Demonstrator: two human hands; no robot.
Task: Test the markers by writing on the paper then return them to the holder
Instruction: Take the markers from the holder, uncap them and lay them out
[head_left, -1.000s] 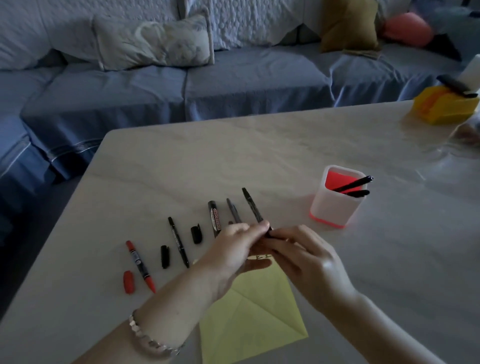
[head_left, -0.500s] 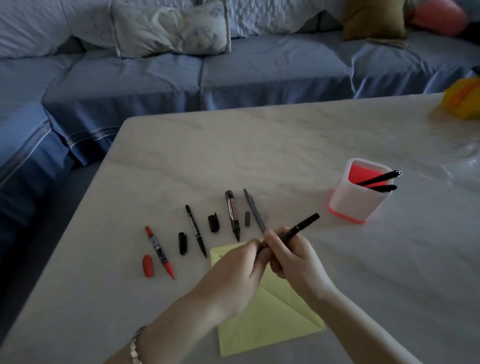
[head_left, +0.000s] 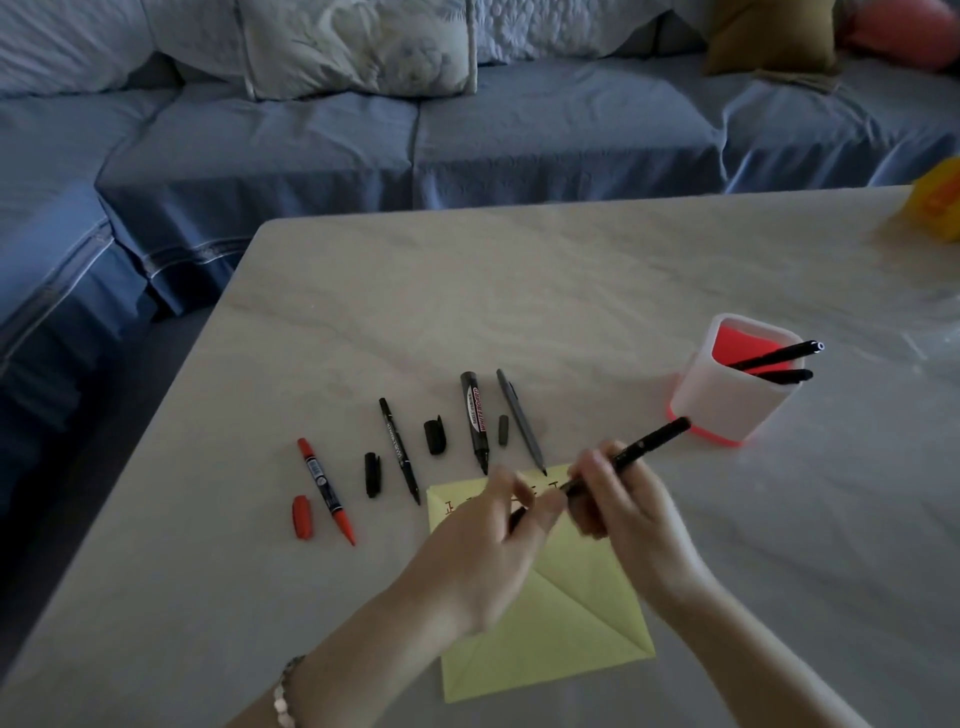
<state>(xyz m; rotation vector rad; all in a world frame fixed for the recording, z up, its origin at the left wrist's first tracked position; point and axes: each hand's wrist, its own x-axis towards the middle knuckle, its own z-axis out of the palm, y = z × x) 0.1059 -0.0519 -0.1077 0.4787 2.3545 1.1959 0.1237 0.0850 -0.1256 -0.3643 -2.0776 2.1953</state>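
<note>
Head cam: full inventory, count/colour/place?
marble-look table: 1, pale, foreground
fabric sofa: 1, blue, behind table
cushions: several, pale/olive/pink, sofa
plastic holder: 1, white, red base, table right
pens: 2, black, in holder
uncapped markers: 4, one red, three dark, table row
loose caps: 4, one red, three black, among markers
paper sheet: 1, yellow, under hands
blurred object: 1, yellow, far right
held marker: 1, black, right hand
bracelet: 1, pale, left wrist
hands: 2, right hand grips marker, left hand blurred
</note>
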